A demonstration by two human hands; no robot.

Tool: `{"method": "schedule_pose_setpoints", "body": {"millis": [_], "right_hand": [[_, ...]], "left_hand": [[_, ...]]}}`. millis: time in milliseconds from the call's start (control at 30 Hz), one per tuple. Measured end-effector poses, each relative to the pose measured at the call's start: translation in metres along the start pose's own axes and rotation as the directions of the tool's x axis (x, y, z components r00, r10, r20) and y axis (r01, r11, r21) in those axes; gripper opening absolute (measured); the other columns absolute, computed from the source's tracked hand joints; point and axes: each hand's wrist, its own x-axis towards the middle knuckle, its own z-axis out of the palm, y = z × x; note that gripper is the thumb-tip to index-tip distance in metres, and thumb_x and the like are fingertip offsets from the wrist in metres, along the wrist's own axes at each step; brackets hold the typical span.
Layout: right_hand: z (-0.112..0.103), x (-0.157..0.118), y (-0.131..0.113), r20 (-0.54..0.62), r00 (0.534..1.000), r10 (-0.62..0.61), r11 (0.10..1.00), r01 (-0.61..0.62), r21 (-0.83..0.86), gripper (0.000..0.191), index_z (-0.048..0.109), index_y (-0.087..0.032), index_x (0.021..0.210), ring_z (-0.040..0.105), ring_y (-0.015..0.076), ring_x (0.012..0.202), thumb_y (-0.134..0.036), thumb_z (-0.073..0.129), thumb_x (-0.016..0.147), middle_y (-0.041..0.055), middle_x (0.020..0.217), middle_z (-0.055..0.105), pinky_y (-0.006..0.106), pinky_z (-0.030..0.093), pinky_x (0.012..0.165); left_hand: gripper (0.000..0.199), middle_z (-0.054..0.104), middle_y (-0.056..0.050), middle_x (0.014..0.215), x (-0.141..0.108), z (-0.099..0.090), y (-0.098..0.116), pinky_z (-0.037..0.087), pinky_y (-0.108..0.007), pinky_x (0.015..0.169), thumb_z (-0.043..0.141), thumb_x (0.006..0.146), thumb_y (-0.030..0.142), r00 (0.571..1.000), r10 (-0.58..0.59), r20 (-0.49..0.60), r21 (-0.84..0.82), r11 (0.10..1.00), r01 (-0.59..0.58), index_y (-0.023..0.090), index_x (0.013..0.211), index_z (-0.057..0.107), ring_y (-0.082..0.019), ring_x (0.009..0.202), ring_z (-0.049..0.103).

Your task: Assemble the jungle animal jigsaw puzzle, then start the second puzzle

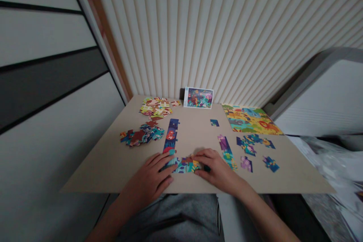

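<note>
On the table, joined jigsaw pieces make a left column and a bottom row, with an underwater picture. My left hand lies with its fingers apart over the corner where the two strips meet, covering part of it. At the row's right end, my right hand has thumb and fingers closed around a puzzle piece, mostly hidden by the fingers. Right of that hand stands a separate joined strip, purple above and green-yellow below. A single blue piece lies farther back.
A picture card leans upright at the back. Piles of loose pieces, one yellow-red and one blue-brown, lie at left. A finished animal puzzle rests at back right, with loose pieces before it. Pleated curtain hangs behind.
</note>
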Motion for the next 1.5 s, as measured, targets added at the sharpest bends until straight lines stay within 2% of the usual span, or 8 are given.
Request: {"method": "schedule_pose_setpoints", "body": {"millis": [267,533,767,1000,1067,1167,1333,1500], "right_hand": [[-0.005,-0.001,-0.012,0.046,0.998,-0.036,0.989,0.042,-0.142,0.031,0.073,-0.033,0.127,0.06,0.025,0.117,-0.031,0.069,0.097,0.0072,0.123,0.067,0.043,0.047,0.103],[0.005,-0.003,-0.032,0.033,0.998,-0.054,0.95,0.061,-0.307,0.025,0.073,-0.026,0.122,0.059,0.0286,0.118,-0.025,0.062,0.099,0.0116,0.124,0.067,0.05,0.044,0.104],[0.031,-0.007,-0.034,-0.075,0.996,-0.042,0.951,0.017,-0.31,0.025,0.069,-0.022,0.124,0.06,0.0295,0.123,-0.025,0.061,0.1,0.014,0.134,0.067,0.053,0.043,0.109],[0.025,-0.016,-0.037,-0.135,0.991,-0.025,0.971,-0.008,-0.238,0.031,0.065,-0.027,0.133,0.06,0.0246,0.127,-0.027,0.058,0.102,0.0089,0.137,0.066,0.048,0.042,0.113],[0.018,-0.028,-0.023,-0.253,0.967,0.025,0.975,-0.08,-0.207,0.031,0.067,-0.028,0.131,0.063,0.0247,0.122,-0.026,0.056,0.102,0.0092,0.131,0.069,0.047,0.047,0.108],[0.004,-0.057,0.014,-0.456,0.881,0.126,0.95,-0.24,-0.202,0.027,0.074,-0.025,0.119,0.067,0.0272,0.106,-0.025,0.053,0.101,0.0114,0.114,0.074,0.047,0.054,0.095],[-0.029,-0.122,0.078,-0.578,0.766,0.28,0.786,-0.529,-0.321,0.03,0.078,-0.023,0.108,0.067,0.0297,0.1,-0.034,0.051,0.102,0.012,0.107,0.075,0.048,0.052,0.096],[-0.049,-0.174,0.114,-0.658,0.643,0.392,0.614,-0.716,-0.334,0.039,0.078,-0.018,0.108,0.066,0.0326,0.1,-0.042,0.048,0.101,0.0151,0.11,0.075,0.048,0.05,0.095]], "left_hand": [[0.04,0.055,-0.007,0.152,0.0,0.001,0.001,0.038,-0.049,0.121,0.055,0.103,0.029,1.0,0.009,-0.008,0.007,1.0,-0.009,0.029,0.143,0.061,-0.025,0.143,0.047],[0.041,0.056,-0.006,0.151,0.0,0.001,0.0,0.039,-0.049,0.12,0.055,0.103,0.03,1.0,0.003,-0.021,-0.001,1.0,-0.003,0.031,0.143,0.061,-0.025,0.141,0.048],[0.04,0.056,-0.006,0.151,-0.003,0.008,-0.004,0.043,-0.047,0.118,0.055,0.102,0.03,0.999,-0.007,-0.047,0.039,0.999,0.009,0.031,0.142,0.062,-0.026,0.14,0.049],[0.04,0.056,-0.005,0.151,-0.009,0.019,-0.014,0.045,-0.044,0.117,0.058,0.101,0.034,0.995,-0.018,-0.098,0.062,0.998,0.024,0.032,0.14,0.063,-0.027,0.139,0.051],[0.04,0.057,-0.005,0.15,-0.011,0.021,-0.016,0.045,-0.043,0.116,0.059,0.1,0.035,0.995,-0.014,-0.102,0.079,0.997,0.022,0.032,0.14,0.064,-0.027,0.138,0.052],[0.04,0.058,-0.005,0.149,-0.013,0.024,-0.019,0.046,-0.043,0.116,0.061,0.1,0.036,0.994,0.006,-0.107,0.098,0.995,0.004,0.032,0.139,0.064,-0.027,0.138,0.052],[0.041,0.057,-0.005,0.149,-0.012,0.026,-0.02,0.046,-0.044,0.115,0.062,0.099,0.036,0.991,0.022,-0.129,0.106,0.994,-0.008,0.032,0.14,0.063,-0.028,0.138,0.053],[0.041,0.058,-0.005,0.149,-0.011,0.025,-0.018,0.047,-0.044,0.115,0.062,0.099,0.035,0.991,0.019,-0.134,0.123,0.992,-0.002,0.032,0.139,0.064,-0.028,0.138,0.053]]}}
